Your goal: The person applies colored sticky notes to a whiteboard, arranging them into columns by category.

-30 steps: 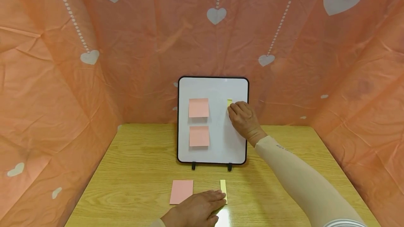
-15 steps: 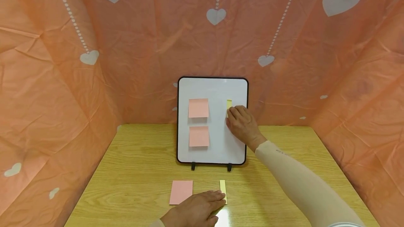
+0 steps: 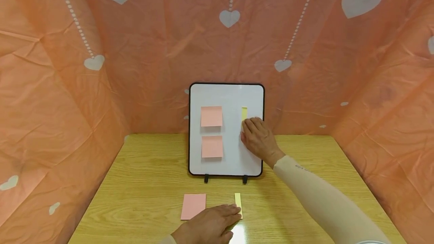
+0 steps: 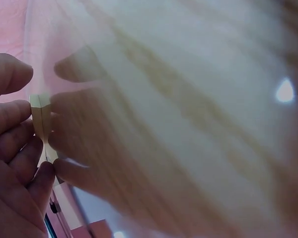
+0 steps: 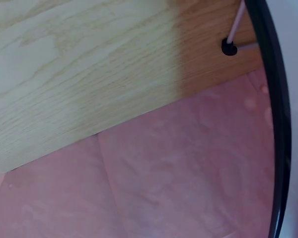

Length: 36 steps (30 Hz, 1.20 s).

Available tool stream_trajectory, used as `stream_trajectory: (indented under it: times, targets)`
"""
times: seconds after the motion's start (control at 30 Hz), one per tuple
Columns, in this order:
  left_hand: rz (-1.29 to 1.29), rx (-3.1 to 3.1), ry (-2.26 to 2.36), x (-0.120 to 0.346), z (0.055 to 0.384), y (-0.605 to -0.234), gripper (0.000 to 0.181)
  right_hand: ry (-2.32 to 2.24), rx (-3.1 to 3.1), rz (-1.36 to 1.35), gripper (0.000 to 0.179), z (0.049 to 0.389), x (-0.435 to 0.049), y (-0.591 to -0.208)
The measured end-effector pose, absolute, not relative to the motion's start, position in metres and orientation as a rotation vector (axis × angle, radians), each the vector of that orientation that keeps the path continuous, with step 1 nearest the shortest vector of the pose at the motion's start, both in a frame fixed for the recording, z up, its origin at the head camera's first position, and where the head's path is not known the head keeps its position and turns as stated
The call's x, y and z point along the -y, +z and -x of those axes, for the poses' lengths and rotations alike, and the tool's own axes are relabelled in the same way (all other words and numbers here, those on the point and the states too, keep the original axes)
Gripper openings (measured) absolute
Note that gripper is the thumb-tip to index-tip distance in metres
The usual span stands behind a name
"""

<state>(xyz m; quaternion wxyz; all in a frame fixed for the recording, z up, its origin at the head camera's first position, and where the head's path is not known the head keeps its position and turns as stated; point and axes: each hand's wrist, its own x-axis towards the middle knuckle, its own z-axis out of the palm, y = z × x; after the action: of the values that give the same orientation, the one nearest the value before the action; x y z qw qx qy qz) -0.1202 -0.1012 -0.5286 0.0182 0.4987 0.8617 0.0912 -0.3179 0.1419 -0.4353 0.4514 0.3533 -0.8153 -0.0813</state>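
Note:
My right hand [image 3: 259,136] is at the right half of a small black-framed whiteboard [image 3: 232,93], its bent fingers over a narrow yellow sticky note [image 3: 244,113]. The note's top shows above the fingers; they hide its lower part, so I cannot tell whether they pinch or press it. My left hand [image 3: 210,223] lies with extended fingers on a narrow yellow sticky-note pad [image 3: 238,199] on the table. In the left wrist view, fingertips touch that pad [image 4: 41,116]. Beside it is a square pink sticky-note pad [image 3: 193,205], partly under the left hand.
Two pink sticky notes, an upper one [image 3: 211,116] and a lower one [image 3: 212,146], are stuck on the board's left half. Black stand feet [image 3: 245,179] hold the board on the wooden table [image 3: 152,168]. A pink-orange cloth with hearts [image 3: 176,67] surrounds the back and sides.
My right hand has slid down along the yellow sticky note, uncovering more of its upper part. The note stays in place on the board. The left hand keeps its place on the yellow pad.

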Motion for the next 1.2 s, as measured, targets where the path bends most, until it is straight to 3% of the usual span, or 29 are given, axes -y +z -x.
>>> stream_trajectory:
  times: [0.8, 1.2]
  targets:
    - [-1.751, -2.873, 0.292, 0.093, 0.136, -0.517, 0.022, -0.306, 2.065, -0.849, 0.047, 0.312, -0.143, -0.441]
    - [-1.482, -3.361, -0.102, 0.094, 0.226, -0.409, 0.048, -0.287, 2.098, -0.829, 0.048, 0.304, -0.143, -0.444]
